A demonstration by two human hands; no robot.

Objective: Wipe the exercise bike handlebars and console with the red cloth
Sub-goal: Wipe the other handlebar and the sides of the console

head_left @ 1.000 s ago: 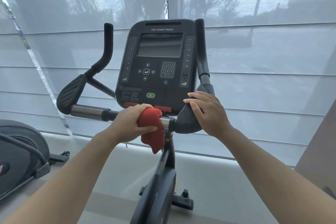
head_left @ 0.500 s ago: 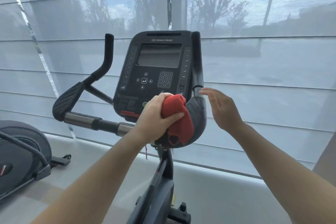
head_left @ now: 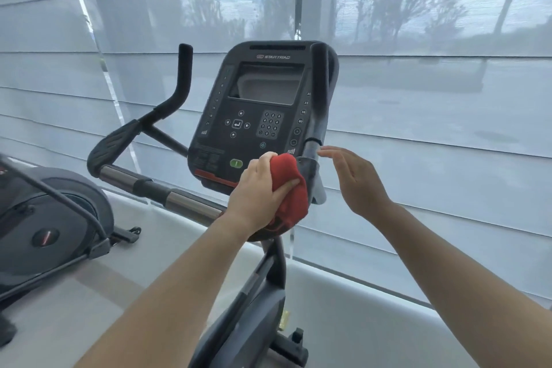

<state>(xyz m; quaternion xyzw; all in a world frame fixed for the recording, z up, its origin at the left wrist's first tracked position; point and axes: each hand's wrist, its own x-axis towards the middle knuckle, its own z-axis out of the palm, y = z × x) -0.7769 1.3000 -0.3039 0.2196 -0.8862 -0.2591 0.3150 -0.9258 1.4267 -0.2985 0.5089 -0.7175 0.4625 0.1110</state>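
The black console (head_left: pixel 257 116) of the exercise bike faces me, with a grey screen and keypad. Black handlebars (head_left: pixel 155 188) run across below it, with a left elbow pad and upright grips on both sides. My left hand (head_left: pixel 260 191) grips the bunched red cloth (head_left: pixel 288 185) and presses it on the right elbow pad, just under the console's lower right corner. My right hand (head_left: pixel 355 179) hovers beside the right upright grip (head_left: pixel 319 104), fingers straight, holding nothing.
Another grey exercise machine (head_left: pixel 50 218) stands at the left. The bike's frame and base (head_left: pixel 254 308) drop between my arms. Windows with translucent blinds (head_left: pixel 433 98) fill the wall behind, above a low white ledge.
My left hand slid the red cloth rightward from the centre bar onto the right elbow pad. My right hand lifted off that pad and now hovers to its right.
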